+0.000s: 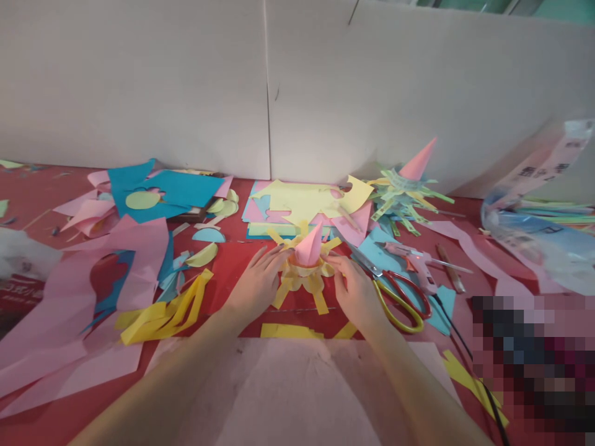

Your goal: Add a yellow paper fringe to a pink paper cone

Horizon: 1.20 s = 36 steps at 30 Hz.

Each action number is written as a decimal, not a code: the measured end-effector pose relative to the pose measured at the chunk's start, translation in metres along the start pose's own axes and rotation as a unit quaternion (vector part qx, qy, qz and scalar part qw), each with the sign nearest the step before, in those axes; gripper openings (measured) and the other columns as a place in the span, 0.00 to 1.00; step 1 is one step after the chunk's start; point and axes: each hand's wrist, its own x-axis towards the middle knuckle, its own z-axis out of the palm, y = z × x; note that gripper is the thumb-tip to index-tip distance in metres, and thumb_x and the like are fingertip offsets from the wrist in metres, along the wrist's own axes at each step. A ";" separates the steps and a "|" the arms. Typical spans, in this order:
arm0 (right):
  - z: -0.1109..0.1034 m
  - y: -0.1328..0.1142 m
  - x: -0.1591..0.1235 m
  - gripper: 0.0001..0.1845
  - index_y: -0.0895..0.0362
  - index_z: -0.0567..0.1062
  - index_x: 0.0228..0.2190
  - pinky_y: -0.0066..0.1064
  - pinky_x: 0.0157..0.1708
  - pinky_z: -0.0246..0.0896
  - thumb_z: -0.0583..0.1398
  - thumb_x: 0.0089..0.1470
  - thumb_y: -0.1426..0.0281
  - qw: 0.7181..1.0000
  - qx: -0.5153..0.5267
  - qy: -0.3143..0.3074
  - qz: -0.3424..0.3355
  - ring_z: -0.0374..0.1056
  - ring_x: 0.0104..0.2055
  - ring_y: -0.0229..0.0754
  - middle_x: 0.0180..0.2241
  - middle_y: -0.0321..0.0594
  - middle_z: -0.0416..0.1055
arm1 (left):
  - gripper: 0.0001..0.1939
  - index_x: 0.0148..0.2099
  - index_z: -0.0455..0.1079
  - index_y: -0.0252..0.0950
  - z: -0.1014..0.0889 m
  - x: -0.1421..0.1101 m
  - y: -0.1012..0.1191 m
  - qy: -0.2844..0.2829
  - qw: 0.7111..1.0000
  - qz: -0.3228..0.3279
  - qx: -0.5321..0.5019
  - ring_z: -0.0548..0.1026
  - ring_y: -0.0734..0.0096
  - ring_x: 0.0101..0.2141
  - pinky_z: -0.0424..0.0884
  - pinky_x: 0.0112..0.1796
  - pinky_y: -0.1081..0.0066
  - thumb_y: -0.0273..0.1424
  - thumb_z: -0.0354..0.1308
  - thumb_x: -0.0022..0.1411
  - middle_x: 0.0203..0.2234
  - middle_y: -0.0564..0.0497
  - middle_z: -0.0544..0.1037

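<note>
Low over the table's red surface sits a yellow paper craft (304, 286) with strips spreading outward and scalloped petals. A pink paper cone (309, 248) stands up from its middle, its tip leaning slightly right. My left hand (258, 279) holds the craft's left side, fingers reaching over the rim. On the opposite side, my right hand (356, 288) holds the edge with its fingertips, the thumb lower down. Some fingertips are hidden among the strips. Scissors (395, 297) with red and yellow handles lie right beside my right hand.
A similar green craft (404, 195) with a pink cone stands back right. Near it lie a pink glue gun (421, 263) and its black cord (458, 337). Blue paper (195, 186), pink sheets (51, 310) and yellow strips (170, 313) cover the left. A white partition (186, 87) stands behind.
</note>
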 end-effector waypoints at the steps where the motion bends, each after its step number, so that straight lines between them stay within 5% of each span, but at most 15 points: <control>1: 0.000 0.000 0.000 0.17 0.54 0.67 0.43 0.40 0.47 0.64 0.48 0.54 0.79 1.000 0.000 -0.001 0.000 0.67 0.48 0.44 0.42 0.43 0.72 | 0.29 0.57 0.57 0.34 0.001 0.000 -0.001 0.000 1.000 0.001 -0.001 0.61 0.69 0.57 0.55 0.58 0.56 0.15 0.39 0.53 0.54 0.47 0.68; 6: -0.001 -0.002 0.000 0.16 0.54 0.68 0.43 0.40 0.47 0.63 0.48 0.54 0.78 1.000 0.026 0.002 0.011 0.67 0.47 0.45 0.43 0.43 0.72 | 0.29 0.57 0.57 0.33 0.003 0.000 -0.003 0.004 1.000 0.001 -0.007 0.61 0.68 0.56 0.54 0.58 0.57 0.15 0.39 0.53 0.53 0.48 0.68; 10: -0.005 -0.009 -0.001 0.12 0.53 0.68 0.42 0.38 0.49 0.62 0.51 0.56 0.74 0.986 0.153 0.019 0.062 0.67 0.48 0.43 0.45 0.42 0.71 | 0.25 0.56 0.59 0.35 -0.001 0.001 0.001 0.033 0.998 -0.012 -0.044 0.62 0.67 0.55 0.57 0.56 0.57 0.17 0.40 0.57 0.52 0.48 0.69; 17: -0.011 -0.031 -0.002 0.10 0.53 0.68 0.41 0.41 0.49 0.61 0.56 0.55 0.67 0.883 0.441 -0.065 0.145 0.66 0.50 0.44 0.46 0.43 0.72 | 0.11 0.46 0.68 0.40 -0.019 -0.001 0.027 0.145 0.956 -0.122 -0.223 0.72 0.71 0.39 0.69 0.42 0.69 0.29 0.49 0.62 0.37 0.50 0.74; 27: -0.016 -0.050 -0.004 0.21 0.46 0.64 0.51 0.44 0.52 0.56 0.57 0.54 0.68 0.828 0.520 -0.179 0.112 0.64 0.52 0.44 0.47 0.40 0.71 | 0.14 0.46 0.69 0.40 -0.023 -0.001 0.045 0.073 0.911 -0.125 -0.387 0.71 0.67 0.42 0.69 0.43 0.67 0.31 0.58 0.55 0.40 0.48 0.74; 36: -0.012 -0.047 -0.008 0.18 0.46 0.69 0.47 0.38 0.50 0.61 0.57 0.54 0.69 0.856 0.460 -0.201 0.122 0.66 0.49 0.41 0.48 0.37 0.68 | 0.04 0.32 0.72 0.37 -0.019 -0.004 0.046 0.093 0.894 -0.136 -0.416 0.72 0.74 0.33 0.69 0.37 0.74 0.27 0.56 0.57 0.30 0.52 0.75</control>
